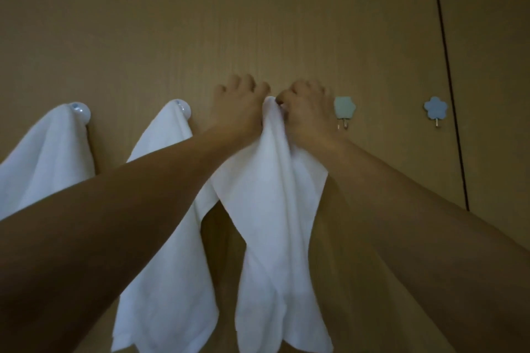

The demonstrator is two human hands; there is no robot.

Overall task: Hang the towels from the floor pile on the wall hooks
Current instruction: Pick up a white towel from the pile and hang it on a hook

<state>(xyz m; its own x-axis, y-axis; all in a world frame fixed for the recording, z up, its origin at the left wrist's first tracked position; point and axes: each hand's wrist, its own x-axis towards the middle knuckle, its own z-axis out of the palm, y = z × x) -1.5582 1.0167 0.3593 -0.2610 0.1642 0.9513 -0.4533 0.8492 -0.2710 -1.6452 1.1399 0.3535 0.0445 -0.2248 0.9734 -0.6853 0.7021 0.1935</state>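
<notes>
**Third Towel at the Hook**

The towel (pixel 269 209) hung at frame centre, its gathered top bunched between both hands against the wall (pixel 258 23). The right hand (pixel 307 114) pinched that top, probably to feed a small fold over a hook. The left hand (pixel 239 107) lay just beside it, fingers toward the wall; whether it gripped cloth could not be told. The hook itself was hidden behind cloth and fingers. At frame left, two hung towels (pixel 43 157) draped from round hooks (pixel 81 112). At right, two flower hooks (pixel 344 108) stood bare. The floor pile was out of view, and the towels' lower edges were cut off.
</notes>
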